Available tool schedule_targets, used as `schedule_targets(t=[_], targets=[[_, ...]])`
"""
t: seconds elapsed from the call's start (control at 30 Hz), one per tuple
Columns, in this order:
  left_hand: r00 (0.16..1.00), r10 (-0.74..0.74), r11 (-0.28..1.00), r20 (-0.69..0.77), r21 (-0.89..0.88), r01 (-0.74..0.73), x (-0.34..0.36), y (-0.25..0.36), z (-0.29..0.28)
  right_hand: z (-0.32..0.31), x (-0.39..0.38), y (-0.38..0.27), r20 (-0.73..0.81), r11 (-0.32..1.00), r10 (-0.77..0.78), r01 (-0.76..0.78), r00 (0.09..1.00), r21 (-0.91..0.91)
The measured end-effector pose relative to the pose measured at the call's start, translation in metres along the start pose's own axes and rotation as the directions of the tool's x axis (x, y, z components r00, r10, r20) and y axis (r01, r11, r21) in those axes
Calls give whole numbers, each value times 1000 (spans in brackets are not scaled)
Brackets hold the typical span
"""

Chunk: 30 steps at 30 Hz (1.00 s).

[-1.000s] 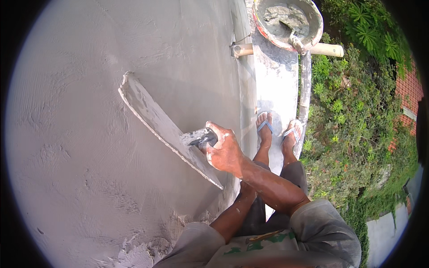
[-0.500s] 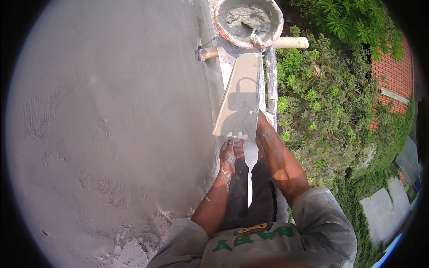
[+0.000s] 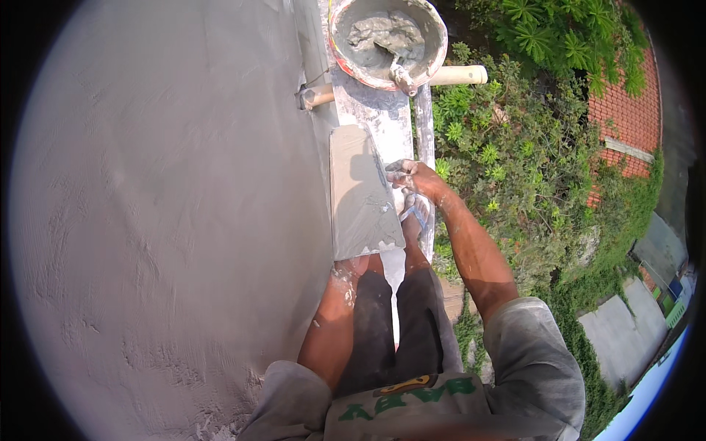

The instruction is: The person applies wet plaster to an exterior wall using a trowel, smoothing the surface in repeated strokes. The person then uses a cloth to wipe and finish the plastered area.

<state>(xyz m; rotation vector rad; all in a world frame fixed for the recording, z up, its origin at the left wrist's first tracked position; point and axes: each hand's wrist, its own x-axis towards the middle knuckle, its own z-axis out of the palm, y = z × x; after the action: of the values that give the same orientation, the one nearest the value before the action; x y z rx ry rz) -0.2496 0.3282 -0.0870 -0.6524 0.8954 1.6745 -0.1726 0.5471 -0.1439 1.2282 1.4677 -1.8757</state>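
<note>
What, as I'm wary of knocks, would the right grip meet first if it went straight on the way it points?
Probably the right edge of the mortar-smeared board; the right grip points left toward it. Depth is unclear, so it might pass above or below.

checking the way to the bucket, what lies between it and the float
In the head view, a stretch of stained plank shows between the bucket and the float.

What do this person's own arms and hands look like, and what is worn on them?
The left sleeve and right sleeve are short, grey and loose. Both forearms are bare; the left forearm has whitish splashes near the wrist. The right hand is ungloved, with pale smears; the left hand is mostly hidden.
</note>
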Motion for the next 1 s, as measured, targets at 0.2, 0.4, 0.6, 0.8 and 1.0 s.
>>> schedule_targets(t=[0.2,0.4,0.6,0.8,1.0], targets=[[998,-22,999,-66,35,25,-1,-4,-25,-75,58,-51,-690,865,-379,-29,616,-501],[996,-54,997,-75,50,58,8,-19,-39,-82,119,-99,-493,680,-199,-243,847,-691],[993,-78,996,-84,38,82,8,-29,-48,-115,97,-152,-411,454,-353,-230,840,-861],[992,-101,995,-72,16,102,6,-43,-52,-179,55,-216,-269,145,-488,-227,830,-963],[993,-98,995,-61,21,99,5,-46,-50,-163,49,-245,-342,154,-329,-307,880,-939]])
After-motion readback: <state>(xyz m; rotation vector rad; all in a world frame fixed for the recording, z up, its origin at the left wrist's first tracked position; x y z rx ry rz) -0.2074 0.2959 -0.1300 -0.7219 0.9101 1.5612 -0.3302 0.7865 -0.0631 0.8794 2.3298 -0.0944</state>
